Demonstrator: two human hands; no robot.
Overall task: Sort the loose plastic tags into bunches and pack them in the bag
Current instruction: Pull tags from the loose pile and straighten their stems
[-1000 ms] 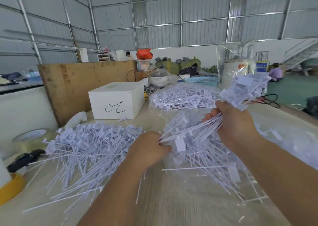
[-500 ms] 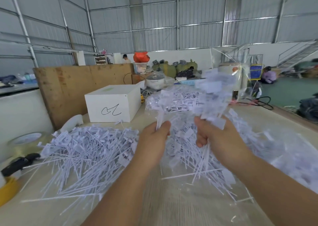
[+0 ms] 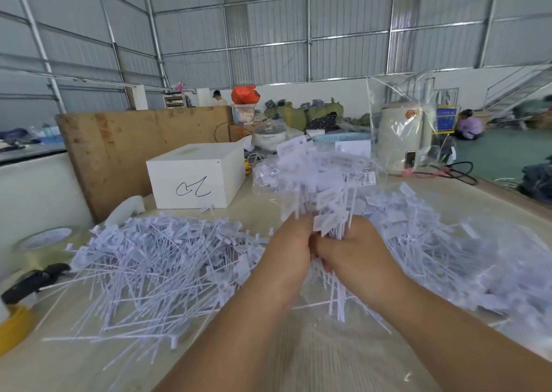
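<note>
Both hands are together at the table's middle, gripping one upright bunch of white plastic tags (image 3: 324, 179). My left hand (image 3: 291, 249) wraps the stems from the left and my right hand (image 3: 355, 251) from the right. The flat tag heads fan out above the fists; the thin tails hang below. A big loose pile of tags (image 3: 155, 266) lies on the left of the table. More tags (image 3: 433, 242) lie on the right under clear film. A clear plastic bag (image 3: 400, 129) stands open behind. A filled clear packet of tags (image 3: 265, 173) lies at the back.
A white box (image 3: 194, 179) with a scribble stands behind the left pile, before a plywood board (image 3: 125, 143). Tape rolls (image 3: 41, 242) and a black tool (image 3: 33, 281) sit at the left edge. A cooker (image 3: 400, 140), a cable and people are farther back.
The bunch lay slanted between my spread hands, heads at the upper right. My hands have since come together, and the bunch now stands upright in both fists.
</note>
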